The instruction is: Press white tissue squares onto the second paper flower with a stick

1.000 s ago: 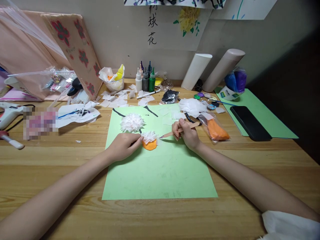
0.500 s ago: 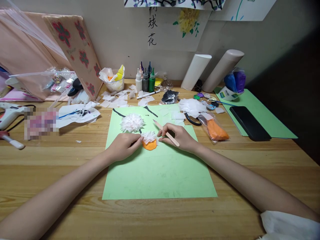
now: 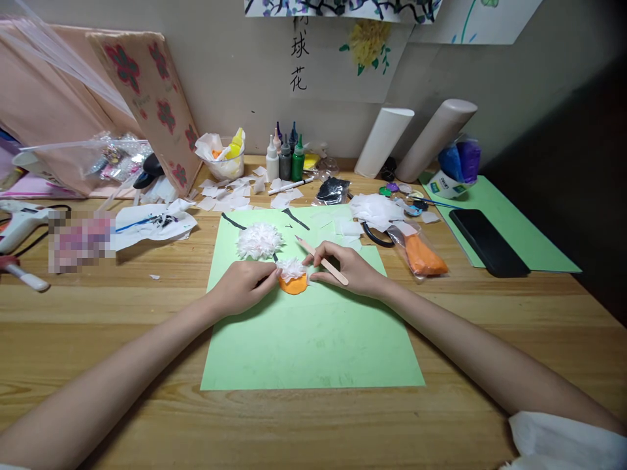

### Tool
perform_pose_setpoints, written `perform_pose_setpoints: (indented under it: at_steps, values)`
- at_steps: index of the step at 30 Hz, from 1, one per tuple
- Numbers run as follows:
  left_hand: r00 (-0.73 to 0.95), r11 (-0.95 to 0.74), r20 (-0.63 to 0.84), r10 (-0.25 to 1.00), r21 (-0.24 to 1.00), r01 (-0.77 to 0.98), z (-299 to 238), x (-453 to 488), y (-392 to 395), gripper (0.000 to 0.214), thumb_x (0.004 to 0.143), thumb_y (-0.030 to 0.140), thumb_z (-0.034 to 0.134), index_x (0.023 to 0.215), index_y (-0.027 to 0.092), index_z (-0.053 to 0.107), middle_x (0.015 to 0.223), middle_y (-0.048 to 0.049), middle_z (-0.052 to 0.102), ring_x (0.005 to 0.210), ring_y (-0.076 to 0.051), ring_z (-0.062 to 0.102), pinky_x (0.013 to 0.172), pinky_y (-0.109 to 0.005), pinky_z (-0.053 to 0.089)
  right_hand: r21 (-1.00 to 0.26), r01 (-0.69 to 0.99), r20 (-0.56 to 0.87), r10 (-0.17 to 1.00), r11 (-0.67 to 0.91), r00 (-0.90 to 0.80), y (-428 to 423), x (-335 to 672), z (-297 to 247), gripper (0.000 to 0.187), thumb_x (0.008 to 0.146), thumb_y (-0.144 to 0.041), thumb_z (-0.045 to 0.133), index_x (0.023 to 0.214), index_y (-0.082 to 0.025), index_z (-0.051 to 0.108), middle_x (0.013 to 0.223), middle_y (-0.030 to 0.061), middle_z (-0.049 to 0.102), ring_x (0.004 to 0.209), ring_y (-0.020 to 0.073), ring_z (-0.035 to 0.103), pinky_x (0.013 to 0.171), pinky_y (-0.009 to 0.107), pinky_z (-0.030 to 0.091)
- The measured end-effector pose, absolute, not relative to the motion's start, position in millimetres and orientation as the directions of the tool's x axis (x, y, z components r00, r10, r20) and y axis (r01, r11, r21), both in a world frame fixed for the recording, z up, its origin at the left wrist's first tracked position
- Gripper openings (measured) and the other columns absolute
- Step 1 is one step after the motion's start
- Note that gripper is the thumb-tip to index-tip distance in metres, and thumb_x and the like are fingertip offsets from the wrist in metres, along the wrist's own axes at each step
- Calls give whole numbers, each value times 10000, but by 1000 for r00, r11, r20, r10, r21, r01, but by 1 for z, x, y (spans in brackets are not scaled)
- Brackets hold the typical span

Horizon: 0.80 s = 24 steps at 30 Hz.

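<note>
A sheet of green paper (image 3: 313, 346) lies on the wooden table, with a round tuft of white paper pieces (image 3: 259, 241) and dark strips on it. Below that tuft sits a flat orange clay disc (image 3: 294, 286), its upper part covered by smaller white paper pieces (image 3: 292, 268). My left hand (image 3: 245, 286) rests at the disc's left edge, fingers pressed together; what they pinch, if anything, is hidden. On the right side, my right hand (image 3: 345, 269) grips a flat wooden stick (image 3: 326, 263) with a dark pointed tip, its fingertips close to the white pieces.
White paper squares (image 3: 235, 192) are scattered behind the sheet, near small paint bottles (image 3: 285, 160) and a plastic cup (image 3: 225, 163). To the right lie a bag of orange clay (image 3: 424, 254) and a black phone (image 3: 490, 241). A glue gun (image 3: 22, 222) is at left.
My right hand has shifted slightly left, bringing its fingertips and the wooden stick closer to the white paper pieces. My left hand stays at the disc.
</note>
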State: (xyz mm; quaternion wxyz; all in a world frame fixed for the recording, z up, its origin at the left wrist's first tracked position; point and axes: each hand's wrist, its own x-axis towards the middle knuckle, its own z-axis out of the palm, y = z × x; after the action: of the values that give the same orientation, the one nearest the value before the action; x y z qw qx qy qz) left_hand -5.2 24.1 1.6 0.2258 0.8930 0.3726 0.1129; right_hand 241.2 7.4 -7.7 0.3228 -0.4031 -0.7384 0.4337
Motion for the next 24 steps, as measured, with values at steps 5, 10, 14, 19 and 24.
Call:
perform_pose_setpoints:
  at_steps: [5,10,14,19,24]
  values:
    - [699,-627,42,714,482,612,2,-5,23,350,932,329,305,623,172,356,539,42,378,503,-87,338,538,-240,235,-916,302,108,887,264,-449,8,241,-11,134,782,-279,620,814,-192,523,847,38,648,767,165,608,709,303,466]
    - [704,-624,54,708,514,588,2,-5,25,350,919,316,337,602,169,350,525,48,352,493,-81,315,528,-239,236,-926,302,102,921,226,-375,8,242,-12,142,767,-270,622,797,-191,508,816,23,621,731,150,571,687,289,450]
    - [736,-605,18,677,583,542,5,-8,30,366,901,305,364,564,165,340,499,57,301,472,-72,283,503,-227,238,-941,293,77,951,169,-301,1,241,-10,130,787,-277,593,819,-193,499,833,15,598,722,137,542,666,270,432]
    - [766,-583,-25,643,633,509,7,-11,32,375,894,312,369,551,165,331,492,59,299,469,-69,287,491,-219,241,-939,309,54,953,150,-299,-11,234,-7,126,773,-251,600,829,-198,501,864,21,619,748,148,565,671,277,439]
    - [780,-616,-17,625,603,507,7,-10,30,345,888,286,373,566,164,364,494,58,332,469,-72,294,497,-221,238,-899,384,60,929,209,-365,-11,231,-3,173,740,-254,651,861,-197,541,924,35,651,741,149,565,654,271,433]
